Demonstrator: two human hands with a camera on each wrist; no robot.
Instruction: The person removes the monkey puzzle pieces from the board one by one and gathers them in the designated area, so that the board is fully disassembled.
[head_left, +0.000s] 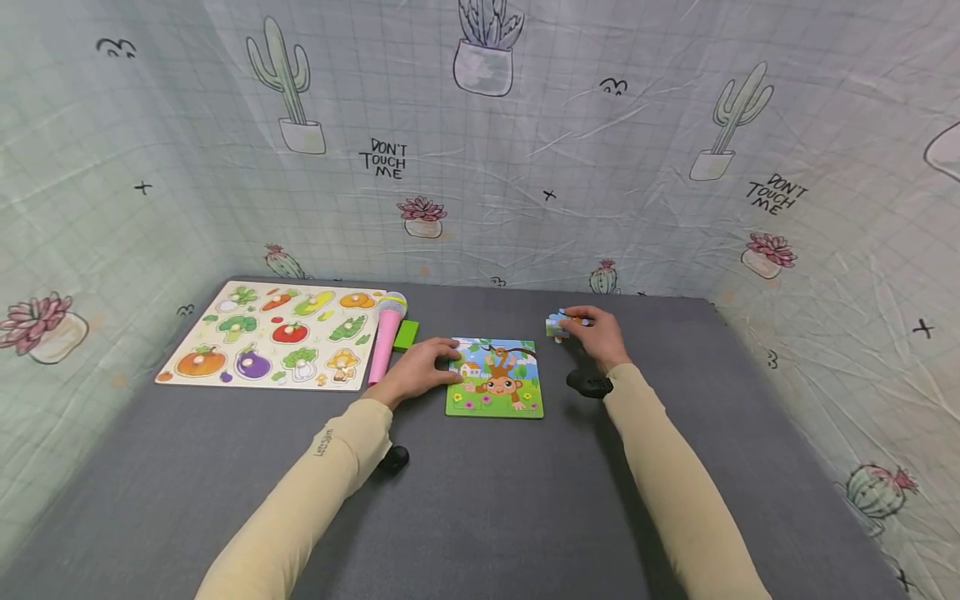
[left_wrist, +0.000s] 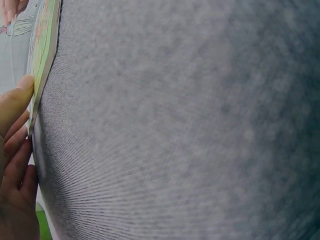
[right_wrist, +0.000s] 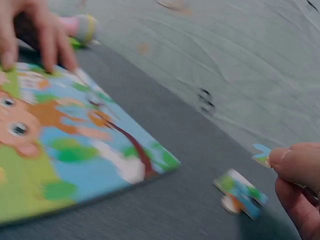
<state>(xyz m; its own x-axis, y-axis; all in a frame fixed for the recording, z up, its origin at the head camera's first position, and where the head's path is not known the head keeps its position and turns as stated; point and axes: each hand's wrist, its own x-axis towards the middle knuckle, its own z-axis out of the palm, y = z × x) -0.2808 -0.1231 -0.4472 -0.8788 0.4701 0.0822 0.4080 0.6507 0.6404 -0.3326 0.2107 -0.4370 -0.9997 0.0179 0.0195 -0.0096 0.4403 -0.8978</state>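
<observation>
A square jigsaw puzzle with a monkey picture lies mid-table. My left hand rests at its left side, thumb and fingertips touching the edge; in the left wrist view the thumb presses against the board's rim. Right of the puzzle, my right hand pinches a small puzzle piece. That blue and green piece sticks out past the thumb in the right wrist view, partly hidden by the fingers. A second, loose puzzle piece lies on the table just below this hand.
Left of the puzzle are a pink toy microphone, a green block and a vegetable peg board. A patterned cloth wall rises behind the dark grey table.
</observation>
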